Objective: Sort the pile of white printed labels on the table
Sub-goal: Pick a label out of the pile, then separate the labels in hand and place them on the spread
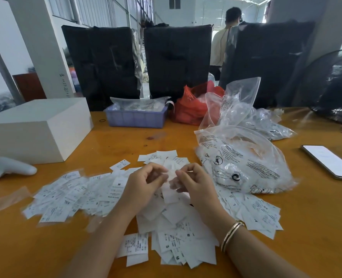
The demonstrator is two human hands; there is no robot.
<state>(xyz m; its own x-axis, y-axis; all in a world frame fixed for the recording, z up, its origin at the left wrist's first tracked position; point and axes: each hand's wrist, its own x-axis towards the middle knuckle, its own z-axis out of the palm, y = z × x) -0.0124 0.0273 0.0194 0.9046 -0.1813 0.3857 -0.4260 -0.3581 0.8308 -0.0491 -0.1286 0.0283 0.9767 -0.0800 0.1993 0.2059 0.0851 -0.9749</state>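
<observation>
White printed labels (pixel 65 199) lie spread over the orange table (pixel 306 227), with size letters such as M, S and XXL showing. A second heap of labels (pixel 178 237) sits near the table's front edge, between my forearms. Both hands are raised just above the middle of the pile. My left hand (pixel 144 187) and my right hand (pixel 194 185) each have curled fingers that pinch a small blurred white label (pixel 171 174) held between them. More labels (pixel 260 215) lie to the right, by my right wrist with its gold bangle.
A white box (pixel 35 127) stands at the left with a white controller (pixel 9 168) in front. A purple tray (pixel 136 117), a red bag (pixel 194 109) and clear plastic bags (pixel 244 159) sit behind the pile. A phone (pixel 330 161) lies right; a fan (pixel 334 87) stands far right.
</observation>
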